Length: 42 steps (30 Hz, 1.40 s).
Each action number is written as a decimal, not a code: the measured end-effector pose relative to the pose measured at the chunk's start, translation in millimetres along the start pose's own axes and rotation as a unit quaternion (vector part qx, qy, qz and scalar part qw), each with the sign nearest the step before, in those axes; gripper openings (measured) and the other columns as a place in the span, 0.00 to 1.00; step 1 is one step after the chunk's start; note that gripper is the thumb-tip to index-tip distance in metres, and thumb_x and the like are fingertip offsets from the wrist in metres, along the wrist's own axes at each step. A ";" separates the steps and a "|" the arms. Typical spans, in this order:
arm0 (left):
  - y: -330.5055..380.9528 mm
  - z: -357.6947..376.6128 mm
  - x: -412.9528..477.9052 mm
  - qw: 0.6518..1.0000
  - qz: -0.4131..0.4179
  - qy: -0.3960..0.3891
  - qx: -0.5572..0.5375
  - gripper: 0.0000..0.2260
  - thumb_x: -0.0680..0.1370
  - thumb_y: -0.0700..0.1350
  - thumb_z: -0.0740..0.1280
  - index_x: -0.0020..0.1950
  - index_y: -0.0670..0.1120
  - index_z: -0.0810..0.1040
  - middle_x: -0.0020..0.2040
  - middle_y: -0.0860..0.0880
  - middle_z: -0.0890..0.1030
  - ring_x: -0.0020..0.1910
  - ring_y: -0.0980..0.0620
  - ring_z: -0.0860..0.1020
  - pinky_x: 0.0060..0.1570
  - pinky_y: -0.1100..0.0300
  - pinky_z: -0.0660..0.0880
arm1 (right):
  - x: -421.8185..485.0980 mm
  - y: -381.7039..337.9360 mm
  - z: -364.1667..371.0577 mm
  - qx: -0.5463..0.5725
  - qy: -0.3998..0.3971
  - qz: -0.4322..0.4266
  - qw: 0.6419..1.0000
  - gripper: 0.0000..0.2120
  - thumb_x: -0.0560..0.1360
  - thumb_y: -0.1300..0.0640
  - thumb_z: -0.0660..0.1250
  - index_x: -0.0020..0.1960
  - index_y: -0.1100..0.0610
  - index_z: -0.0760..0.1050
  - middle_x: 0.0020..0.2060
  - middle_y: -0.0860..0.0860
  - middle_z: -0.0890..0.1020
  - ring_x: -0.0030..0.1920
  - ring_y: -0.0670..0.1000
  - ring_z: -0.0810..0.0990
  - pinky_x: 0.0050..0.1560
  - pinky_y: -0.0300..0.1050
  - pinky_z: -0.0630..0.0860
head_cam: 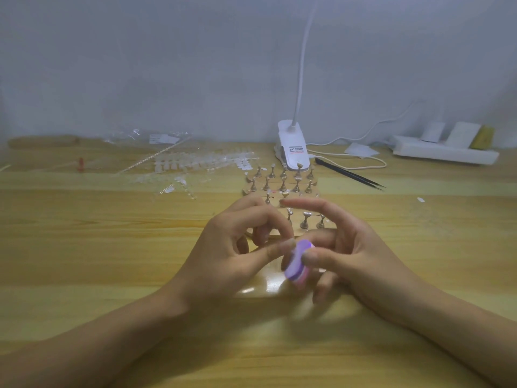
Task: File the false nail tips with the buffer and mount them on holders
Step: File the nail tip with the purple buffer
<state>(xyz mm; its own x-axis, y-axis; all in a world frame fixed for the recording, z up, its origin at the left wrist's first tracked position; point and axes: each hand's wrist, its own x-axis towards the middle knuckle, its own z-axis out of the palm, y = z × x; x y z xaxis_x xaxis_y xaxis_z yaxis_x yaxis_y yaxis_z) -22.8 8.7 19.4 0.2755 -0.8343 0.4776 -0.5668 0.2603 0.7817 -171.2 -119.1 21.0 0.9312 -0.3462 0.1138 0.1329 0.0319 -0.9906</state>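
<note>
Right hand [363, 253], buffer [296, 266]; lamp label [296, 150] illegible

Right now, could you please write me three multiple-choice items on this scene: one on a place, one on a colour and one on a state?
1. Where do the black tweezers lie?
A. to the right of the white lamp clip
B. in a cup
C. on a plate

2. What colour is the visible face of the buffer?
A. green
B. purple
C. black

3. What is the right hand doing?
A. lying flat and empty
B. gripping the buffer between thumb and fingers
C. making an empty fist

Answers:
1 A, since the tweezers rest on the wooden top just right of the clip.
2 B, since the face turned to the camera is purple, with a pink edge below.
3 B, since the thumb presses on the purple face while the fingers curl behind it.
</note>
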 end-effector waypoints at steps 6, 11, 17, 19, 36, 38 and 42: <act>-0.2 0.2 0.6 1.000 -0.001 0.005 -0.010 0.03 0.72 0.47 0.72 0.39 0.51 0.80 0.40 0.51 0.71 0.37 0.55 0.71 0.32 0.52 0.68 | -1.2 0.1 1.1 -0.013 -0.017 -0.003 1.000 0.29 0.71 0.62 0.75 0.69 0.46 0.72 0.43 0.61 0.85 0.37 0.55 0.86 0.30 0.42 0.80; -0.4 0.4 1.0 1.000 -0.013 0.013 -0.022 0.03 0.71 0.47 0.73 0.38 0.50 0.81 0.40 0.50 0.71 0.37 0.52 0.71 0.33 0.48 0.70 | -1.4 -0.1 2.1 -0.016 -0.002 -0.007 1.000 0.31 0.71 0.63 0.75 0.70 0.46 0.71 0.44 0.62 0.85 0.39 0.57 0.86 0.34 0.43 0.81; -1.0 -0.3 1.3 0.999 -0.016 0.013 -0.029 0.04 0.71 0.49 0.73 0.39 0.50 0.81 0.40 0.50 0.71 0.38 0.53 0.71 0.33 0.48 0.71 | -0.7 0.1 1.6 -0.010 0.026 -0.009 1.000 0.31 0.69 0.62 0.76 0.68 0.44 0.73 0.43 0.61 0.85 0.38 0.57 0.86 0.34 0.44 0.81; -1.0 -0.4 1.3 1.000 -0.014 0.012 -0.020 0.03 0.72 0.48 0.73 0.39 0.50 0.81 0.40 0.50 0.71 0.38 0.54 0.71 0.33 0.50 0.70 | -1.1 -0.2 2.9 -0.038 -0.012 -0.007 0.999 0.32 0.70 0.62 0.76 0.69 0.43 0.71 0.43 0.61 0.86 0.39 0.58 0.86 0.35 0.44 0.81; -1.2 0.2 0.4 1.000 -0.007 -0.002 -0.016 0.03 0.71 0.48 0.73 0.39 0.53 0.80 0.40 0.51 0.72 0.36 0.57 0.71 0.32 0.53 0.68 | 1.7 2.0 -1.1 0.019 0.067 -0.010 0.998 0.28 0.67 0.57 0.76 0.66 0.47 0.75 0.41 0.58 0.85 0.37 0.55 0.86 0.37 0.44 0.82; -0.6 0.6 -0.1 1.000 -0.007 -0.001 -0.017 0.03 0.71 0.48 0.73 0.39 0.53 0.80 0.40 0.51 0.72 0.36 0.57 0.71 0.32 0.53 0.68 | 2.0 1.0 -1.4 0.022 0.061 -0.005 0.998 0.29 0.67 0.56 0.75 0.66 0.47 0.75 0.41 0.58 0.85 0.37 0.56 0.86 0.37 0.43 0.82; -0.2 -0.3 -0.1 0.999 -0.015 0.005 -0.042 0.06 0.70 0.53 0.72 0.39 0.52 0.81 0.40 0.54 0.72 0.37 0.56 0.71 0.32 0.50 0.70 | 2.1 1.1 -2.1 0.022 0.050 -0.006 0.998 0.28 0.68 0.58 0.75 0.67 0.47 0.75 0.42 0.59 0.85 0.38 0.56 0.86 0.38 0.43 0.82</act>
<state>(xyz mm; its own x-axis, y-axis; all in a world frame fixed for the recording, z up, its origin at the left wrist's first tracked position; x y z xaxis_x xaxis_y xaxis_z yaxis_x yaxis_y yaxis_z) -22.5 8.9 19.3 0.2990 -0.8381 0.4562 -0.4913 0.2746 0.8265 -169.8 -121.7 20.0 0.8912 -0.4389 0.1146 0.1596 0.0670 -0.9849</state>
